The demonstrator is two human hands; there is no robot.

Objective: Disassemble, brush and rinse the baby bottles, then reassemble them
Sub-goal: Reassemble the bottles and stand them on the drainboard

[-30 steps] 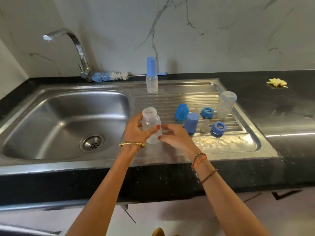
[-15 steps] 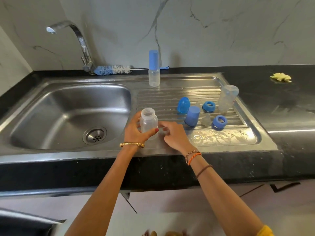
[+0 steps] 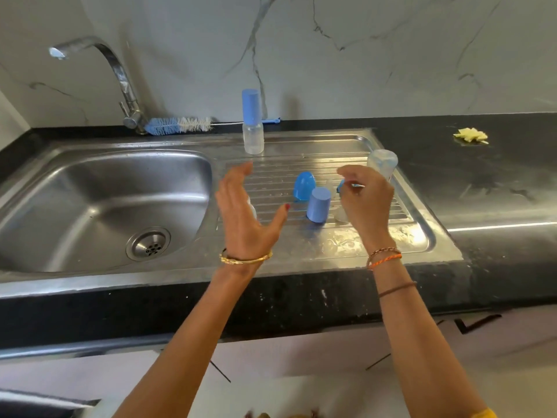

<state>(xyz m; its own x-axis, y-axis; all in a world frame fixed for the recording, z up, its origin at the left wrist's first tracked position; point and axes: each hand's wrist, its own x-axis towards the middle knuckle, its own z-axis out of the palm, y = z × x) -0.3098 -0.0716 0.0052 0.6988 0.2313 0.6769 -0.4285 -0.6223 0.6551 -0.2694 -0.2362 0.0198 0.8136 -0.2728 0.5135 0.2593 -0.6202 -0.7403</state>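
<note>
At the sink: one bottle (image 3: pixel 252 128) stands capped by the wall; caps (image 3: pixel 318 204), open bottle (image 3: pixel 381 163) on the drainboard (image 3: pixel 346 239) await reassembly. Left hand (image 3: pixel 241 215) fingers spread, empty; right hand (image 3: pixel 366 197) pinches a blue ring (image 3: pixel 341 186), approx.

Pale marble-look wall (image 3: pixel 391 55) across the top, crossed by thin dark veins, meeting a second wall plane at 9 o'clock. Below it, black speckled stone countertop (image 3: pixel 482 182) running from 9 to 3 o'clock, glossy, with a bright streak of reflected light at 3 o'clock. Set into it, a stainless steel sink (image 3: pixel 90 206) with round drain (image 3: pixel 148 243) at 8 o'clock and ribbed drainboard (image 3: pixel 301 164) at centre. Curved chrome tap (image 3: pixel 120 76) at 10 o'clock, spout pointing left. Small yellow scrap (image 3: pixel 470 135) on the counter at 2 o'clock. Light-coloured cabinet fronts (image 3: pixel 301 357) under the counter edge at 6 o'clock.
</note>
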